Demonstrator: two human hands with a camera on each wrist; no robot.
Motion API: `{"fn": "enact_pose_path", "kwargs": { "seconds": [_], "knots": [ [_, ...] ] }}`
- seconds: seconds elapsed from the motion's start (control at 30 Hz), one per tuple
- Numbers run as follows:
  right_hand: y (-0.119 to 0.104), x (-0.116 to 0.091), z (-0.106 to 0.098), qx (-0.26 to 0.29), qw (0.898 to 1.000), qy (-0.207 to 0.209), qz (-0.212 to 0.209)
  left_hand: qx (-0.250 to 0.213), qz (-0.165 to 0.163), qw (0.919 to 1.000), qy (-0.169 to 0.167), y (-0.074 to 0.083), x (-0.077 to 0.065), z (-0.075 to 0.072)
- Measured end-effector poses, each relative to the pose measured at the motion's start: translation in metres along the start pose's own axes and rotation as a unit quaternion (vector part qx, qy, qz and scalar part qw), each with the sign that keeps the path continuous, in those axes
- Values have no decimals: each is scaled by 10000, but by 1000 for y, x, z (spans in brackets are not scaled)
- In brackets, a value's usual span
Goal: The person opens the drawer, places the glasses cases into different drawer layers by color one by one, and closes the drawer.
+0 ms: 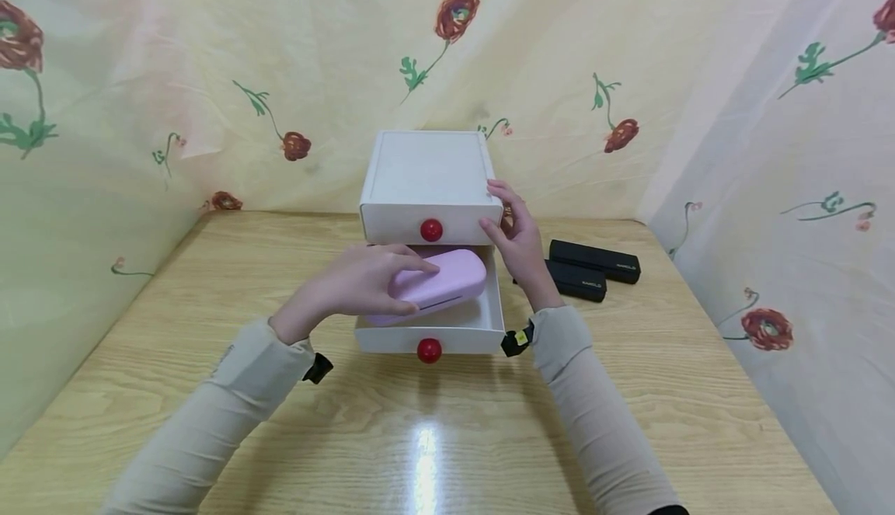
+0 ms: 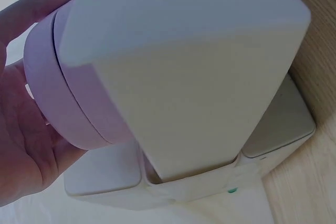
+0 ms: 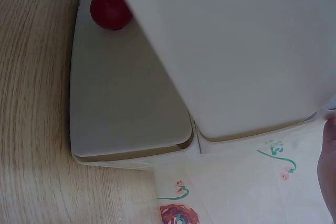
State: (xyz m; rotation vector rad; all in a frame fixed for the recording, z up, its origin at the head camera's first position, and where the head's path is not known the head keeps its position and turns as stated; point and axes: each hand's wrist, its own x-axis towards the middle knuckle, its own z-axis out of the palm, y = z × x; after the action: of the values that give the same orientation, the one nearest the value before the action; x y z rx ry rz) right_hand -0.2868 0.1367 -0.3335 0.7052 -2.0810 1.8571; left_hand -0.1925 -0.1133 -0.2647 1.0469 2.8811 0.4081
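Gripping lilac hard case [image 1: 457, 273] from its left with nearer left hand [image 1: 367, 278]. Slants lengthwise from lower drawer's [image 1: 388, 340] front-left corner toward right edge; can't tell if touching bottom. Resting spread right hand [image 1: 520, 247] on cabinet's [image 1: 430, 165] front-right corner.

Small pale brand lettering is present on the rear black case [image 1: 593, 258] and front black case [image 1: 568, 279]; both seemingly end "GLO", initial letters indistinct.

Two bare hands [image 1: 370, 276] [image 1: 522, 247], one rounded lilac case [image 1: 454, 273], two long black cases [image 1: 594, 259] [image 1: 576, 282], one boxy white cabinet [image 1: 433, 165], three white drawers [image 1: 391, 226] [image 1: 391, 339] [image 3: 126, 87], three round red knobs [image 1: 431, 230] [image 1: 430, 350] [image 3: 110, 8], one pale wooden table [image 1: 336, 445].
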Motion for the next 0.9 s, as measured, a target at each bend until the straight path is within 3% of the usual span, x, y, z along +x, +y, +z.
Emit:
{"fn": "enact_pose_path", "kwargs": {
  "seconds": [0.43,0.9],
  "knots": [
    [1,0,-1,109,9999,-6,-32,111,-206,9993,-277,1,4,13],
    [1,1,-1,141,9999,2,19,133,-307,9990,-294,1,7,17]
  ]
}}
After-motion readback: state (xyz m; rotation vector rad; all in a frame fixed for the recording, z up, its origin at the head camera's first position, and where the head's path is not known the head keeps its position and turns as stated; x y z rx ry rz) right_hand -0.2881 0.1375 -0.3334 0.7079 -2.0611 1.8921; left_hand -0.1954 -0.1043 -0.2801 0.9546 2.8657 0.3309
